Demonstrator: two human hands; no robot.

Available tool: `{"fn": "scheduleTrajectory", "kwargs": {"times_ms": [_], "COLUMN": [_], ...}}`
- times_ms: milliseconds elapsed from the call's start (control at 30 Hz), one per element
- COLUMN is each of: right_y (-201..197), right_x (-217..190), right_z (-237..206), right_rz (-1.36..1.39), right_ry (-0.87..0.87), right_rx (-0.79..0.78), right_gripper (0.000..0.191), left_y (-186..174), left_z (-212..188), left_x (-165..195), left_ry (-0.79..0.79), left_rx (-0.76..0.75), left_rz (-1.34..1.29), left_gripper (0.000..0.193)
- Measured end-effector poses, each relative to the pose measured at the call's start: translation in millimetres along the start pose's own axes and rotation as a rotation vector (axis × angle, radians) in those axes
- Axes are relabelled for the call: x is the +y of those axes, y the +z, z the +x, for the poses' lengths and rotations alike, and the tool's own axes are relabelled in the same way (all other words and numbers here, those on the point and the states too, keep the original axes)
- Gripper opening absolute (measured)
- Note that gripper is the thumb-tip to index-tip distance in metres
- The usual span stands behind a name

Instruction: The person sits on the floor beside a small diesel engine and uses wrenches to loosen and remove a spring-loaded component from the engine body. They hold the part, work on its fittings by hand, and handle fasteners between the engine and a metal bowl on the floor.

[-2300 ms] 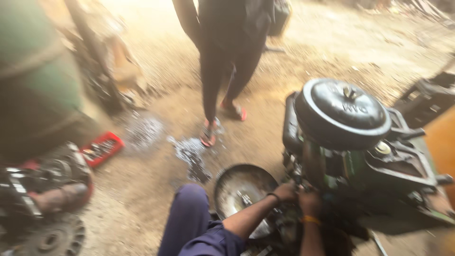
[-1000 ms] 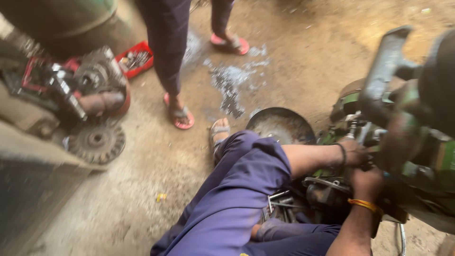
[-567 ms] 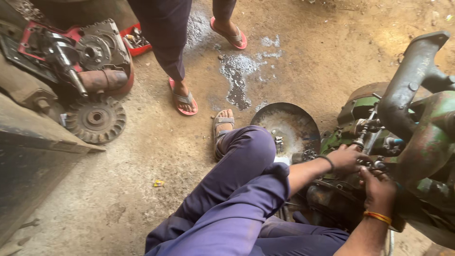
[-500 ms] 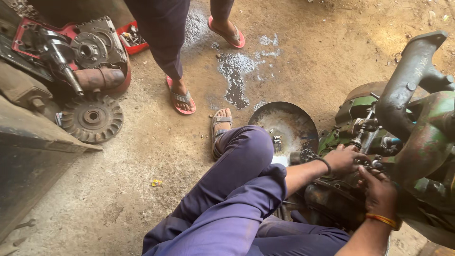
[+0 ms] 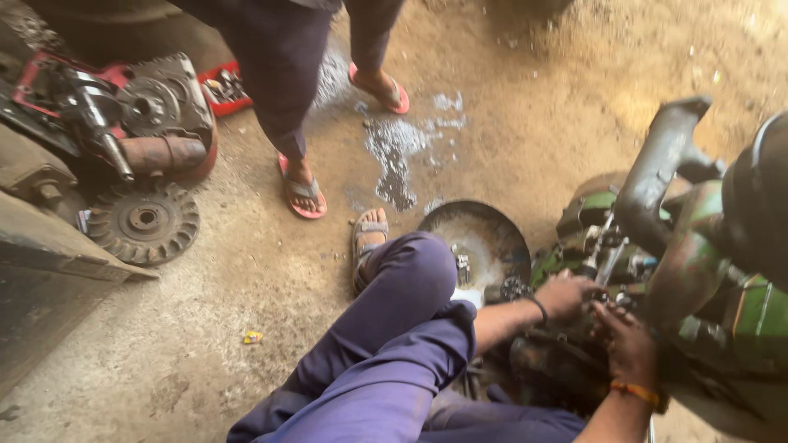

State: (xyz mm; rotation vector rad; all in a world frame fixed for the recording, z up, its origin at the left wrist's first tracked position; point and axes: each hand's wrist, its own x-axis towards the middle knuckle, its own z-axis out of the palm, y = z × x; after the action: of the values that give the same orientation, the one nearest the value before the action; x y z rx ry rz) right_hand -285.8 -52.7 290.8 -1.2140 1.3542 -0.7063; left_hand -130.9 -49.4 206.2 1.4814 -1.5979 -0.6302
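Both hands working lower right of frame on the green engine (image 5: 706, 303). Left hand (image 5: 566, 294) curling closed over a small fitting on its side; right hand (image 5: 628, 344) pressing just beside it, grip unclear. Round metal pan (image 5: 480, 238) lying just left.

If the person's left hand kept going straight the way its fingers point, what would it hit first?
The left hand points right, into the green engine. It would likely meet the small metal fittings beside the fingertips first, just left of the dark curved pipe. The right hand sits just below. Depth is hard to judge.
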Motion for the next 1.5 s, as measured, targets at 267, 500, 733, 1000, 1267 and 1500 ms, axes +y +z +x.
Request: {"fn": "scheduleTrajectory", "kwargs": {"times_ms": [267,500,733,1000,1267,1500], "right_y": [4,-2,-12,-9,11,29], "right_x": [9,16,32,30,-10,-41], "right_z": [6,17,20,13,-25,-44], "right_rz": [0.334,0.349,0.386,0.412,0.306,0.051], "right_ry": [0.025,0.059,0.033,-0.033,0.035,-0.083], "right_rx": [-0.025,0.028,0.023,-0.078,0.062,0.225], "right_gripper": [0.002,0.004,0.004,0.004,0.018,0.021], "left_y": [-2,5,2,10,-8,-52], "left_z": [-6,-2,-2,9,-1,5], "left_x": [6,16,17,11,14,44], "left_ry": [0.012,-0.004,0.049,0.164,0.198,0.136], "left_rx": [0.070,0.160,0.134,0.170,0.175,0.096], "left_rz": [0.020,-0.055,-0.009,-0.009,-0.150,-0.224], "left_gripper": [0.046,0.044,0.042,0.031,0.030,0.023]}}
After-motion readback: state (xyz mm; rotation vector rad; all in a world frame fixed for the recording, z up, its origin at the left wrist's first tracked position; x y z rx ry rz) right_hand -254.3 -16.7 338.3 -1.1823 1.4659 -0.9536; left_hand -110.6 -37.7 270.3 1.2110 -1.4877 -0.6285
